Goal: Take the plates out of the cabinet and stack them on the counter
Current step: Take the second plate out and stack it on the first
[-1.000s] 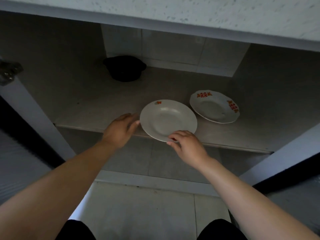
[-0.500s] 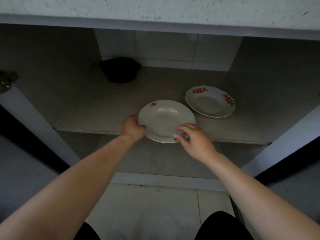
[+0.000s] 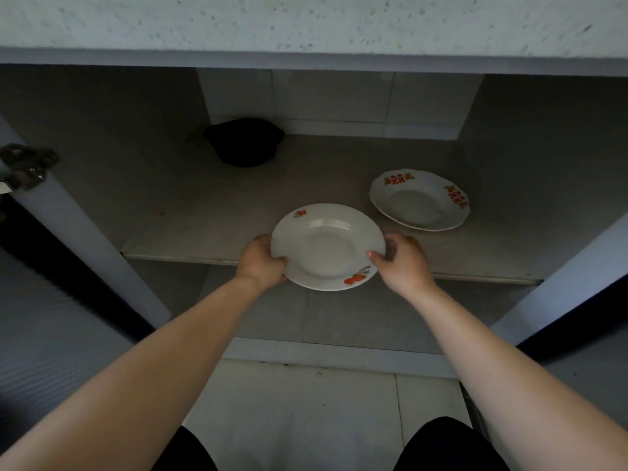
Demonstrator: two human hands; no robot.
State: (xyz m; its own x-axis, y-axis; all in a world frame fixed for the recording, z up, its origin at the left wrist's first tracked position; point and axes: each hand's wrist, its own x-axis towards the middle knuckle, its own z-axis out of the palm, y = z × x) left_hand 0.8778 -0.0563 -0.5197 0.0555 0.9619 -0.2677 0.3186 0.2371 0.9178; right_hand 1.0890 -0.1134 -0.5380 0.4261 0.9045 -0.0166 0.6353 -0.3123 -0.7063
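Grey cabinet [image 3: 102, 137] stands open under a speckled counter [image 3: 306, 22], and its shelf [image 3: 204, 212] carries three pieces. At the shelf's back left sits a black pot [image 3: 243, 142]. On the shelf's right lies a scalloped plate with red emblems [image 3: 419, 202]. At the shelf's front edge, partly overhanging it, is a white plate with orange prints [image 3: 328, 248]. The left hand [image 3: 260, 261] and right hand [image 3: 402, 263] grasp its opposite rims, fingers curled round them.
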